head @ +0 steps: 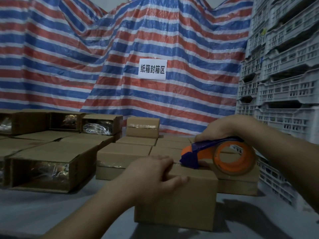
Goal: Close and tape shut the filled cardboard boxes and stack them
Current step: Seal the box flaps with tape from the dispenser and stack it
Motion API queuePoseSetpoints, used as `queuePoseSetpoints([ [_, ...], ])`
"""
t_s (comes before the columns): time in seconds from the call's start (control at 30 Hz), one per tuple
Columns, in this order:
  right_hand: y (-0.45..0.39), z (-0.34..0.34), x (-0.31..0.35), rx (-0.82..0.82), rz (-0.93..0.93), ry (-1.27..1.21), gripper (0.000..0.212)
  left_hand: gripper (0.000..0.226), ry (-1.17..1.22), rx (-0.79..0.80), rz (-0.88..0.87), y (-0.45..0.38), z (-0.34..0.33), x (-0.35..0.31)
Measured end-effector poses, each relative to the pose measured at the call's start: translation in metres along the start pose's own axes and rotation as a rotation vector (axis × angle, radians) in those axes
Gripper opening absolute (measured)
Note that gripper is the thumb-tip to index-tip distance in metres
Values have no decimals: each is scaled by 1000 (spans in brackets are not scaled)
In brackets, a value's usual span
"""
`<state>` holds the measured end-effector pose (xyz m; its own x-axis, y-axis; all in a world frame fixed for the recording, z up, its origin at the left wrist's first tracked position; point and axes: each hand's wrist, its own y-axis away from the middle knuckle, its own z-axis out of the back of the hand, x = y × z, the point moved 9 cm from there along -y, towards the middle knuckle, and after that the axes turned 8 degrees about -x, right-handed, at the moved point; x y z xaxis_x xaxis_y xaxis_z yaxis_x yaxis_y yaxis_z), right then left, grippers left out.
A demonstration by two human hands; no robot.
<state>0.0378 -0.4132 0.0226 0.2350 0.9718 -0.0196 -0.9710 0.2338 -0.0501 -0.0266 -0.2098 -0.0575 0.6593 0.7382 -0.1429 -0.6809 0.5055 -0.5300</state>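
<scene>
Left hand [151,176] presses flat, fingers relaxed, on the box [181,200] at frame centre; right hand [222,128] grips the tape dispenser [215,154] on it.

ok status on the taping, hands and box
Left hand pressing down on the near box. Right hand grips tape dispenser, nose on the box top. Nothing blocking; open boxes wait at left.

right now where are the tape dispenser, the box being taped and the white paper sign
tape dispenser [203,149]: head view, on its blue body near the handle.
box being taped [193,195]: head view, on its bare front face.
white paper sign [152,69]: head view, on the middle of the sheet.
</scene>
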Motion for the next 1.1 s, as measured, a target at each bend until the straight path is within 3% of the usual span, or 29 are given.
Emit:
queuePoseSetpoints([
  [0.23, 2, 10, -32, 17, 79, -126, 61, 66, -91, -97, -74, -2, -1, -2],
  [0.47, 0, -3, -79, -13, 29, 0, 66, 73, -74, -88, -77, 1, -2, -1],
  [0.57, 3, -14, -67, -21, 145, 60, 44, 74, -67, 6, -17, -3, -3, -1],
  [0.7, 11, -21, -64, 7, 222, 12, 38, 70, -214, 21, 5, -24, -1, -25],
  [0.87, 6, -31, -71, 18, 194, -93, 48, 87, -176, 91, -72, -39, -30, -66],
  [1.0, 8, -41, -79, 5, 175, -231, 43, 83, -191, 38, -116, -36, -38, -67],
  [1.1, 13, -35, -94, -24, 156, -257, 57, 84, -190, 21, -118, -35, -38, -64],
])
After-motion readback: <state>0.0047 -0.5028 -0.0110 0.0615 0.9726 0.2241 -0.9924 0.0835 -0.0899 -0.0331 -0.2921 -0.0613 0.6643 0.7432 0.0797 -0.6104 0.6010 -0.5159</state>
